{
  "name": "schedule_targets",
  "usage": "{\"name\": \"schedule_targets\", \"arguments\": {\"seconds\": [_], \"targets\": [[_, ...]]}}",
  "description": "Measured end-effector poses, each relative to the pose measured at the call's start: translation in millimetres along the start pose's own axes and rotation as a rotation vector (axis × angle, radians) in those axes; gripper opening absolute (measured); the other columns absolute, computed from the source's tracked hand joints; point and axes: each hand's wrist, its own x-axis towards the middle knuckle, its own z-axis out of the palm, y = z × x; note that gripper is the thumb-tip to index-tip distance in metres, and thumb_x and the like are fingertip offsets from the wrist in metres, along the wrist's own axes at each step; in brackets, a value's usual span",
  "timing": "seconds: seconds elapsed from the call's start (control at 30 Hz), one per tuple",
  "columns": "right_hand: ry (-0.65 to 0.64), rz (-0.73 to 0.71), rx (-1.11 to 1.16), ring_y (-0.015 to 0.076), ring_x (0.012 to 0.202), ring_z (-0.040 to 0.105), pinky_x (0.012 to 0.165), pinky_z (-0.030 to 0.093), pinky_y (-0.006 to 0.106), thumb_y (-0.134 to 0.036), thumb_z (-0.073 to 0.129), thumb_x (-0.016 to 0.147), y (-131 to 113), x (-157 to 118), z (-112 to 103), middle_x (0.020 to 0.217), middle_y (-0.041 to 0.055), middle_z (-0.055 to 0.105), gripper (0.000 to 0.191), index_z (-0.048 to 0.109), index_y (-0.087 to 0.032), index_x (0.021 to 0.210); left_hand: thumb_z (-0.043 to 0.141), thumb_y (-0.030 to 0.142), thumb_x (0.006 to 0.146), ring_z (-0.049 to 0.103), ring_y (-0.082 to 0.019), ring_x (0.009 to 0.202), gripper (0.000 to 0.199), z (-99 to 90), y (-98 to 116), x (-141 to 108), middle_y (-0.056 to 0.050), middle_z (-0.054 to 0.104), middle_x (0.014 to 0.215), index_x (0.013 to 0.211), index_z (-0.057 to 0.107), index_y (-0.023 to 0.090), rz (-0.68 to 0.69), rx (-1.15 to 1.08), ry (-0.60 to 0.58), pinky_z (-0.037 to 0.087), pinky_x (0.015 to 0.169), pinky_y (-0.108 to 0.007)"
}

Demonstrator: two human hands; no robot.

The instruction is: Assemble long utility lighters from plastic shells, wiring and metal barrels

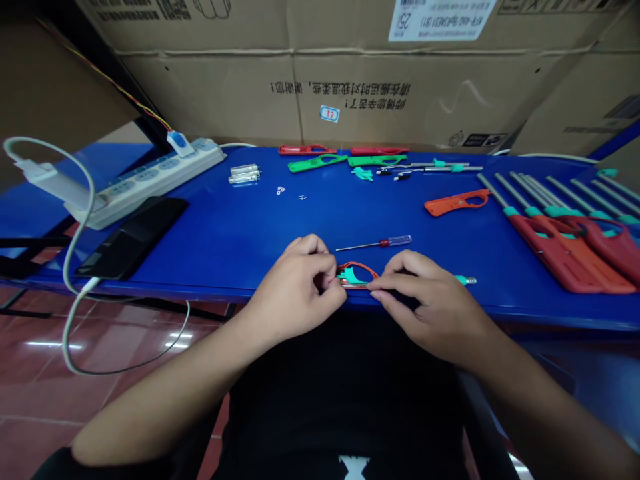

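An orange lighter casing (367,269) with a teal trigger piece (348,274) inside lies at the table's front edge, between my hands. My left hand (305,287) is closed around the casing's left end. At its right side, my right hand (425,297) pinches with thumb and index finger at the casing's edge; anything between those fingertips is too small to make out. A metal tube with a teal collar (466,280) shows just beyond my right hand. Above the casing lies a screwdriver (395,241) with a clear purple and red handle.
Finished-looking red and orange lighters (560,257) fill the right side. An orange casing half (456,202), green and red halves (317,162), and clear tubes (244,174) lie farther back. A power strip (155,177) and phone (134,237) are left; a cardboard box (225,93) stands behind.
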Motion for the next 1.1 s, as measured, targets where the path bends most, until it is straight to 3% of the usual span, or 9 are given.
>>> {"name": "schedule_targets", "arguments": {"seconds": [0.13,0.33,0.47,0.57,0.67,0.9,1.1], "targets": [[0.014,0.028,0.032,0.0186,0.092,0.061,0.081,0.052,0.035,-0.013,0.060,0.090,-2,1,-3,0.100,0.0045,0.064,0.017,0.066,-0.022,0.103,0.059,0.016,0.081,0.050,-0.018,0.083,0.017,1.8,-1,0,-0.002,0.052,0.085,0.067,0.051,0.018,0.026,0.056,0.007,0.042,0.076,-0.034],[0.045,0.066,0.074,0.0186,0.101,0.061,0.087,0.052,0.032,-0.008,0.061,0.082,-5,1,-9,0.110,0.0042,0.064,0.035,0.057,-0.023,0.113,0.060,0.021,0.084,0.050,-0.020,0.086,0.009,-0.1,2,-1,-0.002,0.055,0.089,0.079,0.053,0.019,-0.001,0.085,-0.011,0.040,0.077,-0.035],[0.051,0.026,0.012,0.0186,0.102,0.062,0.091,0.051,0.033,-0.010,0.063,0.084,-1,0,-17,0.111,0.0039,0.066,0.030,0.064,-0.022,0.112,0.060,0.023,0.085,0.050,-0.020,0.087,0.007,-1.0,2,-1,-0.002,0.057,0.090,0.089,0.056,0.019,0.003,0.101,-0.018,0.040,0.078,-0.035],[0.048,-0.006,-0.021,0.0186,0.095,0.064,0.086,0.051,0.034,-0.016,0.061,0.090,7,0,-21,0.101,0.0038,0.070,0.017,0.071,-0.022,0.103,0.060,0.022,0.085,0.051,-0.020,0.090,0.010,-0.9,2,-1,-0.002,0.059,0.094,0.094,0.056,0.019,0.004,0.094,-0.007,0.041,0.079,-0.035],[0.004,-0.006,-0.022,0.0176,0.087,0.064,0.080,0.051,0.033,-0.017,0.059,0.093,12,0,-23,0.092,0.0035,0.071,0.016,0.074,-0.021,0.096,0.060,0.021,0.086,0.055,-0.019,0.093,0.013,-1.3,2,-2,-0.002,0.059,0.099,0.099,0.060,0.019,0.026,0.039,-0.009,0.044,0.082,-0.034],[-0.047,-0.044,-0.071,0.0180,0.085,0.063,0.081,0.049,0.035,-0.016,0.058,0.093,15,5,-25,0.089,0.0029,0.071,0.016,0.073,-0.021,0.092,0.064,0.020,0.085,0.060,-0.015,0.087,0.009,-5.5,-2,-7,-0.003,0.059,0.102,0.094,0.068,0.020,0.022,-0.048,-0.009,0.050,0.076,-0.029],[0.000,-0.010,-0.090,0.0196,0.091,0.062,0.086,0.047,0.039,-0.021,0.059,0.094,18,-2,-20,0.096,0.0032,0.071,0.013,0.071,-0.023,0.099,0.064,0.020,0.085,0.060,-0.018,0.092,0.010,-4.9,-4,-7,-0.004,0.060,0.103,0.094,0.067,0.019,0.038,-0.026,-0.022,0.051,0.084,-0.034]]}}
